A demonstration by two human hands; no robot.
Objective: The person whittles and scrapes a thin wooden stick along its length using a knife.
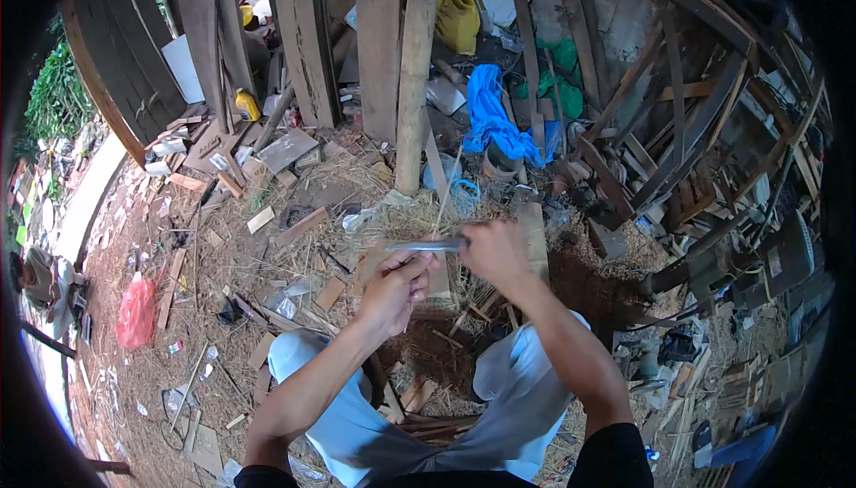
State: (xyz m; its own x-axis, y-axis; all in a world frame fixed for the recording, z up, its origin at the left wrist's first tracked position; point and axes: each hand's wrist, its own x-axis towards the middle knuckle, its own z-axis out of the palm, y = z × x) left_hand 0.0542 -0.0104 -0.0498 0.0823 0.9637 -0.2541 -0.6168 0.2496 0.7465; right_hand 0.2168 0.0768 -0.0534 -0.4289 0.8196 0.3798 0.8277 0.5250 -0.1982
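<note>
My right hand (496,252) is closed round the dark handle of a knife (426,245). Its grey blade points left, passing just above the fingers of my left hand (396,288). Those left fingers are curled shut. A thin pale strip (447,192), like split bamboo or wood, rises away from me out of the space by the blade and the left fingertips. Its lower end is hidden at the hand. Both hands are held over my spread knees in light trousers (526,368).
A bamboo post (414,78) stands ahead, with upright planks (301,42) to its left. Blue plastic sheeting (490,113) lies behind it. Piled timber (687,122) fills the right side. Wood scraps and straw litter the ground, and a pink plastic bag (136,311) lies at left.
</note>
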